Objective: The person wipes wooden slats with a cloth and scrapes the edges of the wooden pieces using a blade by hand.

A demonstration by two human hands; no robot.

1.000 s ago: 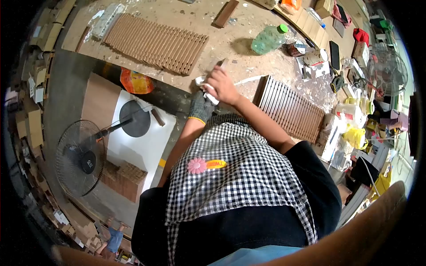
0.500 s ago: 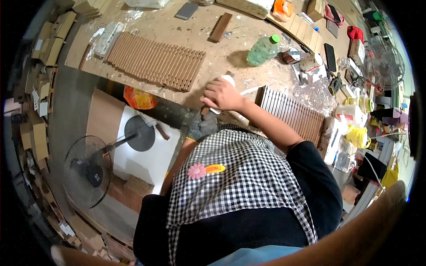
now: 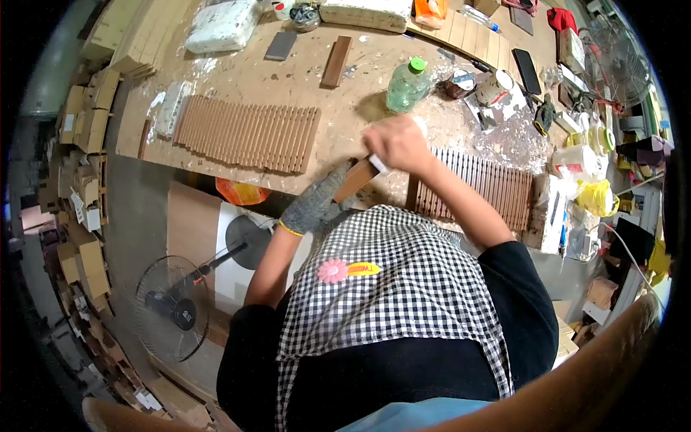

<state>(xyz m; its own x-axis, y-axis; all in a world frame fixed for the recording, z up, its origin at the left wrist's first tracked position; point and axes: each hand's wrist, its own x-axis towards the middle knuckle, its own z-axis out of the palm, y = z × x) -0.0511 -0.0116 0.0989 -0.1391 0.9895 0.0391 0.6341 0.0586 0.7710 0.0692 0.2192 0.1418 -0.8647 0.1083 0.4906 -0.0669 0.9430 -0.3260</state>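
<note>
My left hand (image 3: 311,204), in a grey knit glove with a yellow cuff, is closed around a short brown wooden strip (image 3: 356,181) at the bench's front edge. The strip slants up to the right. Just above its far end, my bare right hand (image 3: 398,145) is closed on a white object (image 3: 378,164), mostly covered by the fingers, so its kind stays unclear. A row of brown slats (image 3: 245,137) lies to the left. Another row of slats (image 3: 475,186) is on the right, partly behind my right forearm.
A green-capped bottle (image 3: 408,88) stands beyond my right hand. Farther back are a loose brown strip (image 3: 336,63), a grey block (image 3: 281,45), a phone (image 3: 527,70) and an open can (image 3: 495,88). A floor fan (image 3: 173,308) stands at lower left, off the bench.
Both hands have come up over the bench edge, the right one moving up and right. The wooden strip now shows more fully between them. The camera view has shifted slightly.
</note>
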